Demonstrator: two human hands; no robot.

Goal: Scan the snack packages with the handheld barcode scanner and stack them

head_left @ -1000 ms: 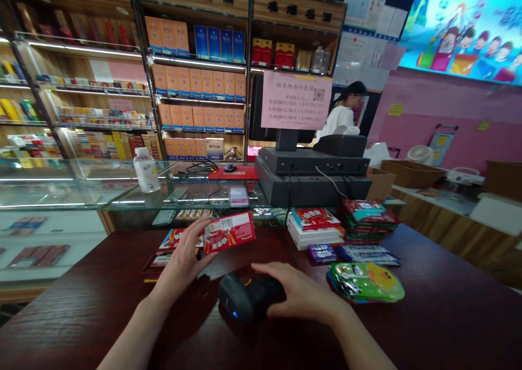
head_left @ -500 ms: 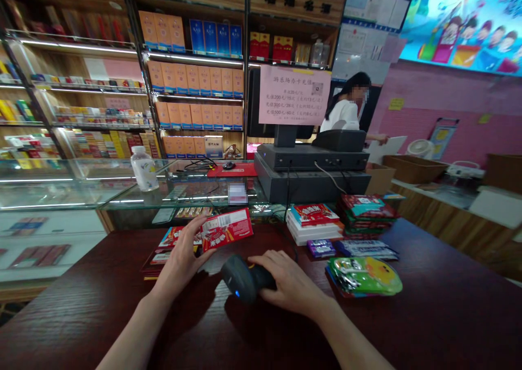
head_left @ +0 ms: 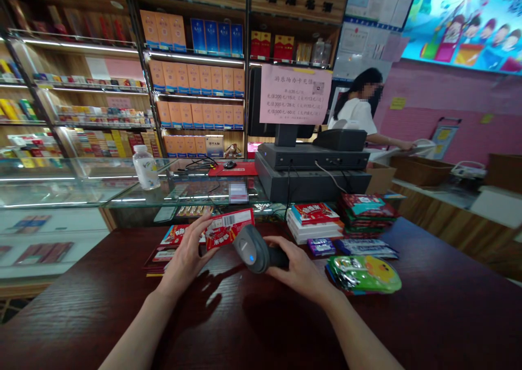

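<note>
Left hand (head_left: 188, 254) fingers grip the red box (head_left: 224, 231), right hand (head_left: 300, 267) fingers grip the scanner (head_left: 252, 252) just right of the box, and the green pack (head_left: 362, 275) lies farther right.

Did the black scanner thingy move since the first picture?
Yes, up in the view: the scanner, now in the right hand, was clearly lower than the purple packet; now its head is about level with it.
</note>
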